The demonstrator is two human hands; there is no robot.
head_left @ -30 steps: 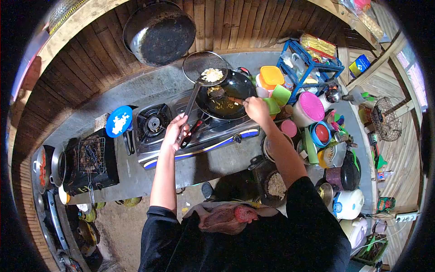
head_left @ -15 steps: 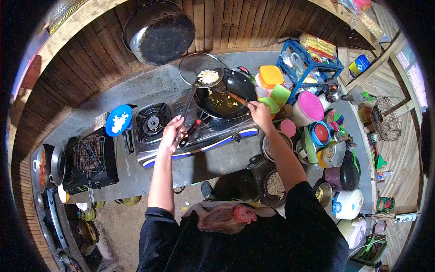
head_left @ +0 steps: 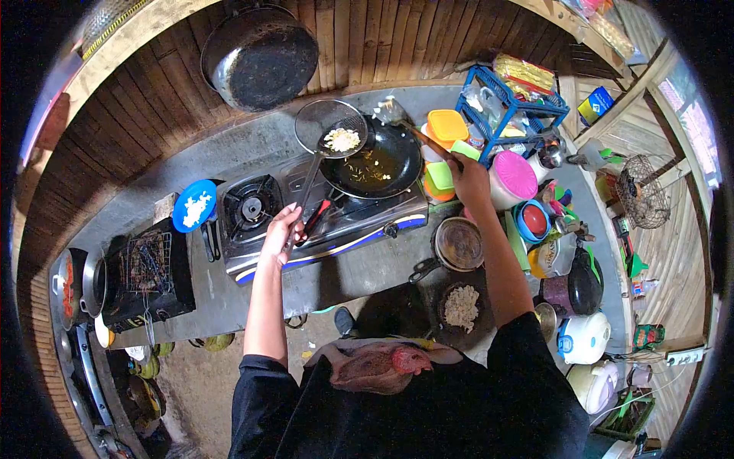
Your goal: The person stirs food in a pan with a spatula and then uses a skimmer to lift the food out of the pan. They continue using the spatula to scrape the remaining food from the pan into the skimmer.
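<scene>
My left hand (head_left: 284,233) is closed round the long handle of a wire strainer (head_left: 331,126), which hangs over the upper left rim of a black wok (head_left: 394,153). Pale fried pieces (head_left: 342,140) lie in the strainer. In the wok is shallow oil (head_left: 367,174) with a few small bits in it. My right hand (head_left: 469,177) grips the wooden handle of a spatula (head_left: 428,138); its metal head, with pale bits on it, is raised above the wok's far rim. The wok sits on the right burner of a gas stove (head_left: 329,229).
Left of the bare burner (head_left: 253,206) is a blue plate (head_left: 194,206) with white pieces. Plastic tubs (head_left: 447,126), a blue crate (head_left: 516,115) and a pink-lidded container (head_left: 516,174) crowd the right. Nearer are a lidded pan (head_left: 459,245) and a dark pan of pale food (head_left: 461,307).
My right hand has moved up and to the right, lifting the spatula out of the wok to beyond its far rim. The strainer has shifted slightly, and the whole view has moved a little.
</scene>
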